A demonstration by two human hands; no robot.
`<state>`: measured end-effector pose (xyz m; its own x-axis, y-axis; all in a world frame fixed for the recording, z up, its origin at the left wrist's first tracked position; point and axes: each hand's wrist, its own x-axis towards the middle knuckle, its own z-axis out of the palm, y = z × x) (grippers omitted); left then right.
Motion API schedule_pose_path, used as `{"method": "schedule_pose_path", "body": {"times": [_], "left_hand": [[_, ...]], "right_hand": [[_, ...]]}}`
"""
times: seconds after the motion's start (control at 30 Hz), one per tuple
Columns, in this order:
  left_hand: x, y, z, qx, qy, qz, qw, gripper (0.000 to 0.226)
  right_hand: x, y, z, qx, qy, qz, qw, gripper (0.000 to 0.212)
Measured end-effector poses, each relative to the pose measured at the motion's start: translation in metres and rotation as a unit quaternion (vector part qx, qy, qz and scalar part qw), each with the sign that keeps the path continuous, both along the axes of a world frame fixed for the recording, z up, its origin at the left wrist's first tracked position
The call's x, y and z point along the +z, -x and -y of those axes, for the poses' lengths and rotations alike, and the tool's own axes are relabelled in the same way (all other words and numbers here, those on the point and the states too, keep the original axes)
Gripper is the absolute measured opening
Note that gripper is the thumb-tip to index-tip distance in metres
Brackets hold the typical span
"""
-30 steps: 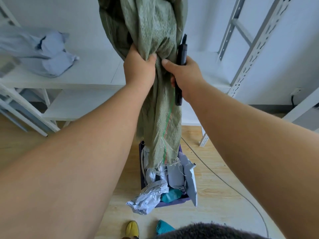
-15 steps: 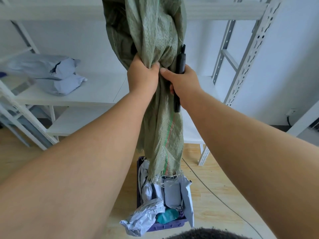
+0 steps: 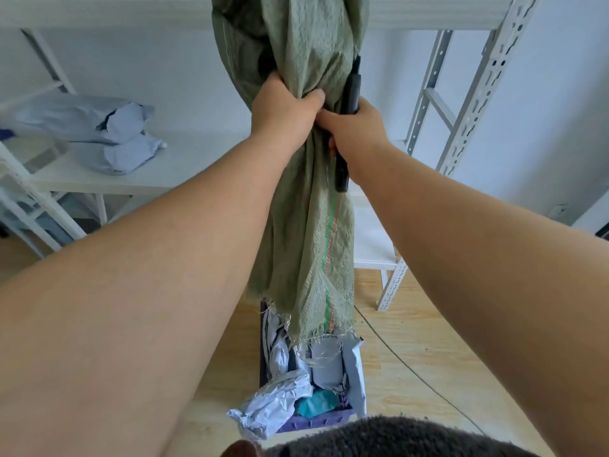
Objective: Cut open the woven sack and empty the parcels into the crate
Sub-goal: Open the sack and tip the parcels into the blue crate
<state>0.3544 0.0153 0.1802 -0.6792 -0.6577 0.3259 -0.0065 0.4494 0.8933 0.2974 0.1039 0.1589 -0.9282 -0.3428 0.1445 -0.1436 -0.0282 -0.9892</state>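
**Sack hoisted higher, parcels down in the crate**

Over the last second I raise the woven sack (image 3: 303, 192) a little further: the shelf at the left of the frame sits lower than it did, a top shelf beam now crosses the upper edge, and the frayed cut mouth hangs clear just above the crate (image 3: 316, 420) at the lower centre. No parcel is falling from the mouth, and the cloth below my fists hangs flat and limp. I judge the sack to be nearly or fully emptied, though its bulk above my hands runs out of the top of the frame, so I cannot rule out something lodged there.

At the left of the frame, two grey mailer bags (image 3: 99, 130) lie on the white shelf (image 3: 184, 166), well apart from the work.

At upper centre, my left hand (image 3: 283, 110) is clenched tight, fingers curled round a bunched fistful of the sack's green weave.

Just beside it and touching it, my right hand (image 3: 356, 130) is also closed. It pins the black cutter (image 3: 349, 127) upright against the sack, handle showing below my fist and tip above, and seems to gather cloth too.

Below, the parcels (image 3: 296, 387), grey, white and one teal, fill the crate, one crumpled grey one spilling over its near left corner.
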Motion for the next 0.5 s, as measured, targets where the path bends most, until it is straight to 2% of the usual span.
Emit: {"method": "schedule_pose_path", "body": {"times": [0.1, 0.2, 0.3, 0.4, 0.43, 0.5], "left_hand": [[-0.002, -0.002, 0.001, -0.020, 0.003, 0.003, 1.000, 0.047], [-0.026, -0.008, -0.003, -0.040, -0.007, 0.010, 0.999, 0.055], [-0.054, -0.014, -0.006, -0.002, 0.060, -0.023, 0.998, 0.074], [-0.070, -0.016, 0.000, 0.045, 0.110, 0.059, 0.991, 0.101], [-0.071, -0.015, 0.002, 0.021, 0.104, 0.083, 0.991, 0.106], [-0.063, -0.009, 0.007, -0.050, 0.055, 0.070, 0.995, 0.105]], "right_hand": [[0.000, 0.008, 0.004, -0.026, -0.010, 0.001, 1.000, 0.022], [-0.012, 0.011, 0.002, -0.042, -0.017, 0.044, 0.998, 0.012], [-0.019, 0.012, 0.003, -0.036, 0.005, 0.055, 0.998, 0.011], [-0.016, 0.014, 0.005, -0.020, 0.028, 0.051, 0.998, 0.017], [-0.013, 0.014, 0.006, -0.015, 0.032, 0.052, 0.998, 0.018], [-0.005, 0.015, 0.008, -0.015, 0.036, 0.044, 0.998, 0.015]]}}
